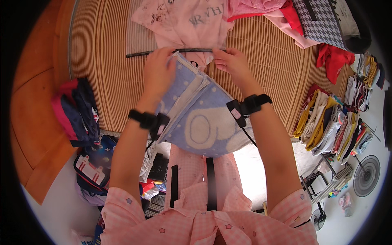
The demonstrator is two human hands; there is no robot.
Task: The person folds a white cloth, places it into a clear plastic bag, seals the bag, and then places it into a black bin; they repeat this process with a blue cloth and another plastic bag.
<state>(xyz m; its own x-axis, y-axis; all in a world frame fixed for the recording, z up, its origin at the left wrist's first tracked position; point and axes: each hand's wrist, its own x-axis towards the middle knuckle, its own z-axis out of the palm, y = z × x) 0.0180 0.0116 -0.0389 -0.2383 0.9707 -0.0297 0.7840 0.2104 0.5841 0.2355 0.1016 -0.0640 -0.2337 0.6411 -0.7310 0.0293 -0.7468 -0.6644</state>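
Note:
A clear plastic bag (pixel 141 39) with a dark edge strip lies over a pink garment (pixel 186 27) that bears lettering. Part of that garment shows below the strip. My left hand (pixel 159 73), slightly blurred, has its fingers closed over the strip. At the strip's other end, my right hand (pixel 234 64) pinches it between thumb and fingers. Beneath and between my wrists hangs a folded blue fleecy cloth (pixel 202 122) with white dots and a pale figure. One corner of the cloth touches or nearly touches my left thumb; which, I cannot tell.
A bamboo slat mat (pixel 113 61) covers the surface. Dark blue and pink clothing (pixel 76 111) sits at its left edge, folded clothes (pixel 324 122) at its right. A houndstooth box (pixel 320 24) and red cloth (pixel 335 61) lie far right. A fan (pixel 367 176) stands beyond.

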